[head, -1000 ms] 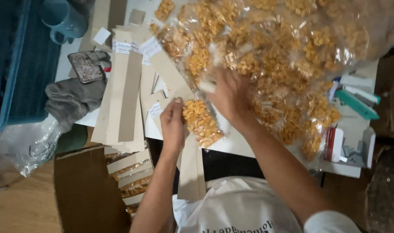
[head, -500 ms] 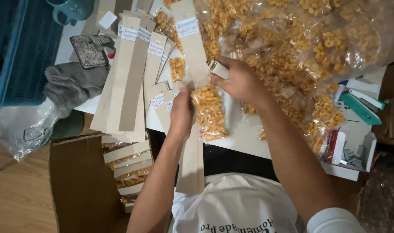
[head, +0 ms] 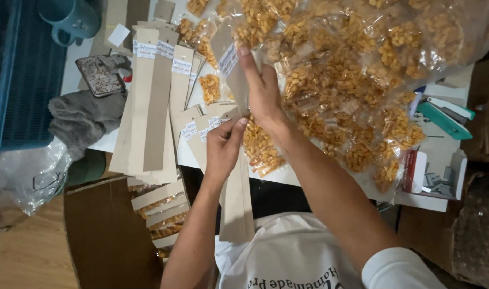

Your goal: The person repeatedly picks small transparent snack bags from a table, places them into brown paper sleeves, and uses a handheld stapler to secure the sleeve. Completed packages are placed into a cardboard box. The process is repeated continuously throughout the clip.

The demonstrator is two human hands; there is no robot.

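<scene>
My left hand (head: 222, 150) pinches the middle of a long brown cardboard strip (head: 237, 206) that hangs over the table's near edge. My right hand (head: 261, 88) lies flat along the same strip's upper part (head: 227, 51), fingers pressed near its white label. A small clear bag of golden fried snacks (head: 261, 151) lies just under both hands, beside the strip. More labelled cardboard strips (head: 153, 107) lie fanned out to the left.
A heap of clear snack bags (head: 351, 69) covers the table's far right. A green stapler (head: 444, 115) and a small box (head: 434, 174) sit right. Left are a grey cloth (head: 84, 119), phone (head: 99, 76), teal mug (head: 70, 18), blue crate (head: 25, 75). A cardboard box (head: 108, 235) holds finished packs.
The right hand has slid up along the strip toward its label. The left hand has closed on the strip's middle. The camera view has shifted slightly.
</scene>
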